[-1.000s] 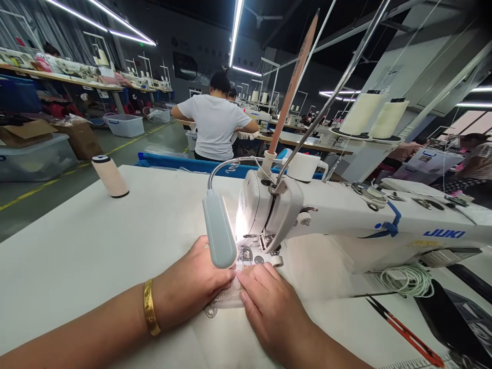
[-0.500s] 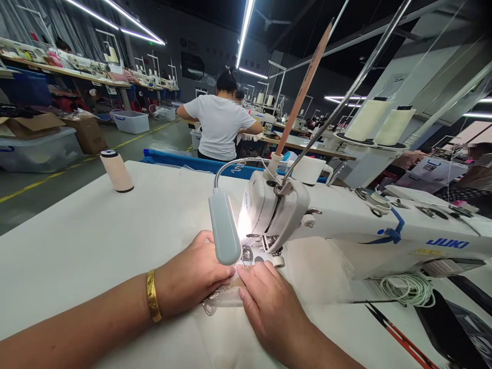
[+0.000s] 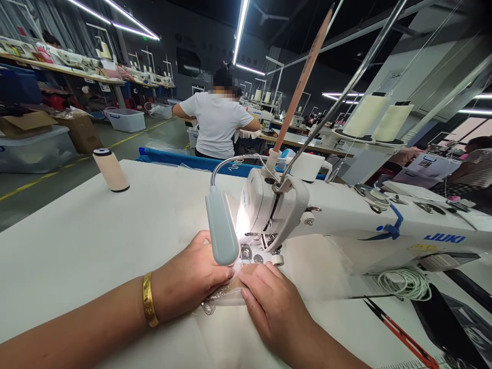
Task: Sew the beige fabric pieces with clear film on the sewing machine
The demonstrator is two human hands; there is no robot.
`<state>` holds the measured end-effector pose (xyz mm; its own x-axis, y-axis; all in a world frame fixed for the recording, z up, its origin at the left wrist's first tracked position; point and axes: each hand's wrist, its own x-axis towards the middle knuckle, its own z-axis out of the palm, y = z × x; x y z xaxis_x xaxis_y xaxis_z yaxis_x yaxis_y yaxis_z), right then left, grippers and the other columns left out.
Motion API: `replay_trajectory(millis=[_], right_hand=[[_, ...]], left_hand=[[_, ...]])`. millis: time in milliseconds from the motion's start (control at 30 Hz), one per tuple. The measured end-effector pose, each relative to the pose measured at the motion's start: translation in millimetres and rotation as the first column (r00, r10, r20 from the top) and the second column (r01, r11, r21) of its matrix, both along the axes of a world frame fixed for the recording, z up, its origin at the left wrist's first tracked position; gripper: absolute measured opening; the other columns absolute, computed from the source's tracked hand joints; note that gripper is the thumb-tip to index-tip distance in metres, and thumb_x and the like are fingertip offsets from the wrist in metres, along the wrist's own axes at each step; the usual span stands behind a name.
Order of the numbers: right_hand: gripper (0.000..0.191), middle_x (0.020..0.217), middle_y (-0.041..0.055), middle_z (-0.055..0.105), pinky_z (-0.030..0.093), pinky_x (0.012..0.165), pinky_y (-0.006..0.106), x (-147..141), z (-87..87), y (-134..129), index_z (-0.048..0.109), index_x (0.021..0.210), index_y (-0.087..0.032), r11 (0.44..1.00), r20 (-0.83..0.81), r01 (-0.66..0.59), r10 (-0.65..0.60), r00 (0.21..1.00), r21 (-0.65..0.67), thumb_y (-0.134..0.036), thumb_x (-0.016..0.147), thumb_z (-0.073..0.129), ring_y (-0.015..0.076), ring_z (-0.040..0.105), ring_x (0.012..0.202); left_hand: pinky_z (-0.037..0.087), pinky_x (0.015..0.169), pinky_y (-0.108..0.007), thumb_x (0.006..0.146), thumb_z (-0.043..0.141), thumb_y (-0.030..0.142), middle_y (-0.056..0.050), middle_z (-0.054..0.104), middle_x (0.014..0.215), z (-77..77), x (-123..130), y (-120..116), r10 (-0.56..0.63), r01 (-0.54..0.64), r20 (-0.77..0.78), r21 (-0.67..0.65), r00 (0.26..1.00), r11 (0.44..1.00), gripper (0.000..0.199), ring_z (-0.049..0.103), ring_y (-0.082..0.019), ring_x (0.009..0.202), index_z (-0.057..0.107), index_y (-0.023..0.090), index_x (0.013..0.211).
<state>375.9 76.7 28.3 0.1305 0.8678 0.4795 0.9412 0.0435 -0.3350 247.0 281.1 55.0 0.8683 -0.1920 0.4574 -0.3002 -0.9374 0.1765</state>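
Observation:
A piece of sheer pale fabric (image 3: 235, 298) with a shiny, beaded-looking part lies just in front of the needle area of a white sewing machine (image 3: 261, 205). My left hand (image 3: 192, 279), with a gold bracelet (image 3: 149, 300) on the wrist, is closed on the fabric's left side, and its thumb points toward the presser foot. My right hand (image 3: 274, 302) holds the right side, fingers bent and pressed together. A grey lamp head (image 3: 222, 228) hangs over the left fingertips and hides part of them. The needle itself is hard to make out.
A beige thread spool (image 3: 111, 170) stands on the white table at left. Red-handled tweezers (image 3: 402, 333), a coil of pale cord (image 3: 405, 284) and a black phone-like object (image 3: 446, 323) lie at right. Ahead, a person in a white shirt (image 3: 217, 123) sits at another machine.
My right hand has drawn slightly away from the left, showing more of the fabric between them. The whole view has shifted a little.

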Motion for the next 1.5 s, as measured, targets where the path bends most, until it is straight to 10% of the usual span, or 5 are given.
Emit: replay_trajectory(millis=[733,1100,1500], right_hand=[[0.024,0.085,0.0034,0.060,0.042,0.068,0.034,0.4,0.4,0.7,0.068,0.111,-0.020,1.000,0.004,-0.017,0.017,1.000,0.010,-0.010,0.103,0.048,0.0218,0.048,0.074],[0.025,0.084,0.0033,0.061,0.040,0.064,0.033,-0.4,1.1,4.5,0.067,0.115,-0.018,1.000,0.052,0.005,-0.005,0.999,0.011,-0.009,0.101,0.049,0.0218,0.049,0.071],[0.027,0.082,0.0034,0.063,0.038,0.063,0.033,-0.5,-1.0,6.5,0.068,0.111,-0.017,0.998,0.118,0.006,-0.013,0.993,0.060,-0.006,0.100,0.047,0.0218,0.048,0.070]], left_hand=[[0.040,0.072,-0.038,0.107,0.037,0.012,0.001,0.069,0.076,21.9,7.3,-9.4,-0.065,0.059,0.158,0.044,0.985,0.997,0.037,0.051,-0.016,0.060,0.049,0.021,0.073],[0.037,0.097,-0.040,0.107,0.045,0.013,0.002,0.076,0.100,1.2,1.9,5.5,-0.045,0.045,0.000,-0.072,0.999,0.996,0.023,0.068,-0.018,0.089,0.065,0.022,0.101],[0.046,0.090,-0.042,0.104,0.047,0.012,-0.001,0.075,0.088,7.8,1.6,-5.1,0.014,-0.014,0.003,0.082,1.000,0.997,0.030,0.063,-0.020,0.076,0.065,0.024,0.084]])
